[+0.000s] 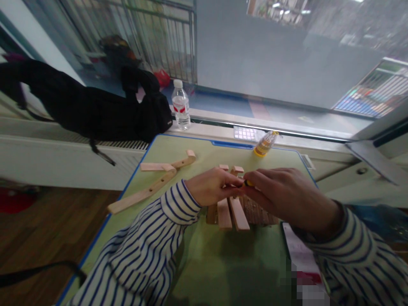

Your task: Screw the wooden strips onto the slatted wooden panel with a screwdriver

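Both hands meet over a slatted wooden assembly [230, 212] lying on the green table [204, 263]. My left hand [213, 186] is curled, its fingertips pinched at the top of the slats. My right hand [287, 193] is closed round a small tool with a yellow and black tip [248, 183], which touches the wood between the hands. Loose curved wooden pieces with holes [149, 182] lie to the left of my left forearm. Both sleeves are blue-and-white striped.
A water bottle [181, 105] stands on the window ledge beside a black bag [95, 108]. A small yellow bottle [264, 144] lies at the table's far edge near a calculator [245, 133]. Paper [299, 255] lies under my right forearm. The table's left edge drops to a wooden floor [41, 229].
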